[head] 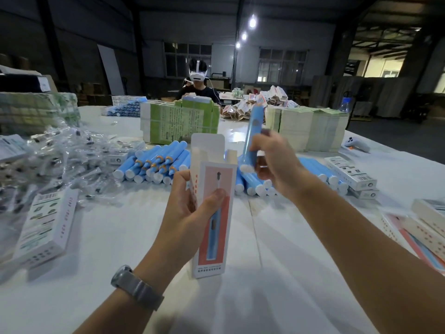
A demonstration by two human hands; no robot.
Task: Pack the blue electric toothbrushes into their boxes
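My left hand (pixel 190 210) grips an upright white and pink toothbrush box (pixel 214 213) with its top flap open. My right hand (pixel 274 162) holds a blue electric toothbrush handle (pixel 251 133) nearly upright, its white base end down, just right of the box's open top. Behind both hands lies a pile of blue toothbrush handles (pixel 154 165) on the white table (pixel 120 249), with more of them behind my right hand (pixel 255 184).
A heap of brush heads in clear wrappers (pixel 60 160) lies at the left, with a closed box (pixel 45 227) beside it. Flat green box stacks (pixel 178 121) stand behind. Packed boxes (pixel 351 174) lie at the right. A person with a headset (pixel 198 83) sits across the table.
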